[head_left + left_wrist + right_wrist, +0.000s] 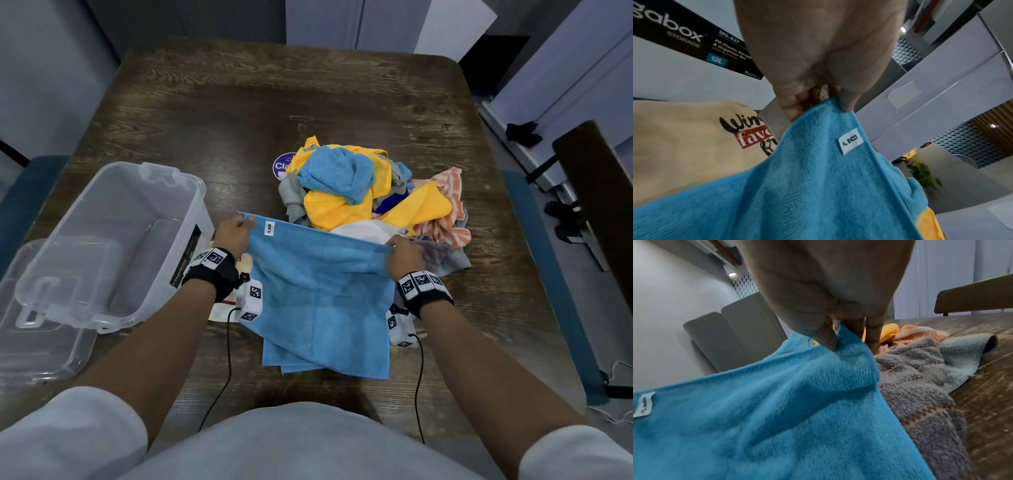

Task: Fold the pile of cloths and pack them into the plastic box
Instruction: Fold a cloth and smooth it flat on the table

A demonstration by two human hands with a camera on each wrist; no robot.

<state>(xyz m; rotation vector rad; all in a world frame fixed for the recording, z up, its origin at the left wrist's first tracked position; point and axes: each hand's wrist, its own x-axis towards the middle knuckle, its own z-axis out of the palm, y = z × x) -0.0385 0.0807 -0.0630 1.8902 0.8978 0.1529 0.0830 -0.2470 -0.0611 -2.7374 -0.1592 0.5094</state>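
Brown wood covers the big table (219, 113) that fills the head view. On its left side sits the clear plastic box (171, 173), open at the top, with a black label on the wall nearest the hands. A clear lid (41, 356) shows at the box's near left side. Just right of the box, a cream cloth (684, 138) with black and red writing lies flat under the left wrist.

The left hand (234, 233) pinches the top left corner of a blue cloth (322, 301) between its thumb and curled fingers. A small white tag (269, 228) sits close to that corner. The blue cloth is pulled tight between both hands, and its bottom part rests on the table. The right hand (404, 257) pinches the top right corner with its thumb and first fingers.

Behind the blue cloth is the pile of cloths (359, 192), yellow, blue, grey, white and orange stripes, all loose. A grey patterned cloth (920, 386) lies just beside the right hand. A dark chair (596, 192) stands far right.
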